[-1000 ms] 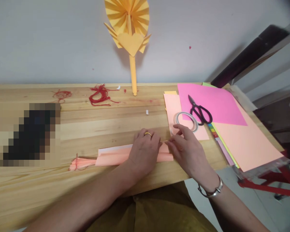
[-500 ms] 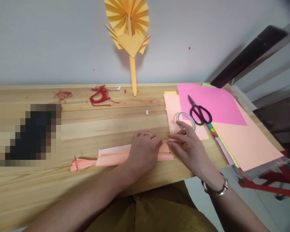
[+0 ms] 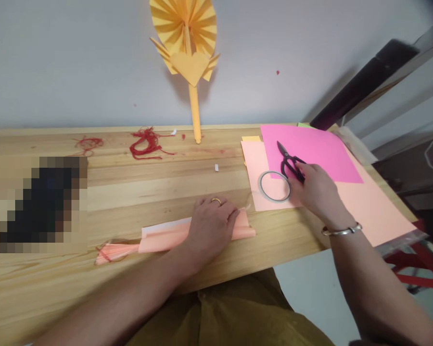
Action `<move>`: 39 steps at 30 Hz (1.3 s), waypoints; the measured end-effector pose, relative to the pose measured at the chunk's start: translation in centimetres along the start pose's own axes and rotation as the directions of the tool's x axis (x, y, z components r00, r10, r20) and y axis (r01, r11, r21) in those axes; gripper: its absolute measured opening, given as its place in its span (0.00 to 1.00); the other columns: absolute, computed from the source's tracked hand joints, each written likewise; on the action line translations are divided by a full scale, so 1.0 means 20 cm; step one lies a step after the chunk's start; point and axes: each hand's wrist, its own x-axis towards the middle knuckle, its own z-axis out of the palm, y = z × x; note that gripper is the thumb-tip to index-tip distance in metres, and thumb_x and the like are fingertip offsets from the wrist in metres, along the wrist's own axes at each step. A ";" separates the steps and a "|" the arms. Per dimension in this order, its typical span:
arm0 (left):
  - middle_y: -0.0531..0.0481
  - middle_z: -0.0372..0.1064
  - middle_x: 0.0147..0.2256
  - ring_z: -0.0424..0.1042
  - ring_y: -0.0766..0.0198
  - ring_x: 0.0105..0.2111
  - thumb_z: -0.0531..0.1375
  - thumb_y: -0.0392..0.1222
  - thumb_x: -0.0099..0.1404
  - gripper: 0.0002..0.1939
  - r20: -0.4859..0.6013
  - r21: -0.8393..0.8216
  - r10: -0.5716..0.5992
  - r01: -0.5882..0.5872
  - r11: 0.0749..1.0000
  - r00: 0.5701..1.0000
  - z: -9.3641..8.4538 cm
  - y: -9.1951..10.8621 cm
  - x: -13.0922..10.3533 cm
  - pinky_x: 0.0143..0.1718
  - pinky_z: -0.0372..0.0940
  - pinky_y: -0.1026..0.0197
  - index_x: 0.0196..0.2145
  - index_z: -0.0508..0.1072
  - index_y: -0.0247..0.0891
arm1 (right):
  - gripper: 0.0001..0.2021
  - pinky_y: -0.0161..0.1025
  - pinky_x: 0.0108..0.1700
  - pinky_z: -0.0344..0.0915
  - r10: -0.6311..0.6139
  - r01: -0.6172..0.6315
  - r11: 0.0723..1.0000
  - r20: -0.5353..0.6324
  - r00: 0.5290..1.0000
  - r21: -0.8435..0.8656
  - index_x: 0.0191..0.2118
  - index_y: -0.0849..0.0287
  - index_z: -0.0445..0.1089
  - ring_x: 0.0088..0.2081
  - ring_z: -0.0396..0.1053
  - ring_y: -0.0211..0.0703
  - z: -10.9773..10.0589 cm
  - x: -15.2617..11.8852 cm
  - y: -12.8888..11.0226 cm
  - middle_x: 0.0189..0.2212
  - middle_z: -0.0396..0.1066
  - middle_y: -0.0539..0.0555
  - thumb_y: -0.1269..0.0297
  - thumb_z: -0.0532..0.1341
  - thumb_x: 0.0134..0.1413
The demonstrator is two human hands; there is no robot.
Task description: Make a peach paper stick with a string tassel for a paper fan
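My left hand [image 3: 212, 225] presses a partly rolled sheet of peach paper [image 3: 166, 237] onto the table, its fingers curled over the upper edge. From the roll's left end sticks out a bundle of folded peach paper [image 3: 117, 251] tied with red thread. A small clear strip, perhaps tape, shows by the roll's upper right corner. Over on the right, my right hand [image 3: 315, 190] has its fingers closed around the black handles of the scissors [image 3: 286, 153], whose blades point away from me. Just left of that hand lies a narrow tape roll [image 3: 260, 186].
Pink paper [image 3: 321, 144] and peach sheets [image 3: 375, 211] lie stacked on the right. A yellow paper fan [image 3: 189, 67] leans on the wall. Red thread [image 3: 146, 144] and a small white scrap [image 3: 217, 167] lie on the table [image 3: 122, 192]. A dark blurred object [image 3: 39, 206] is at left.
My right hand has left the paper's right end and moved right, up to the scissors, taking hold of their handles. The tape roll now lies flat. My left hand stays on the paper.
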 end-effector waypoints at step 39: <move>0.49 0.71 0.28 0.66 0.59 0.32 0.51 0.41 0.67 0.12 0.015 -0.007 -0.013 0.013 1.000 1.000 -0.01 -0.02 0.01 0.38 0.59 0.55 0.29 0.71 0.38 | 0.13 0.35 0.28 0.57 -0.196 -0.303 0.696 0.578 0.792 0.651 0.33 0.57 0.61 0.28 0.57 0.39 -0.25 -0.51 -0.25 0.27 0.61 0.48 0.55 0.62 0.46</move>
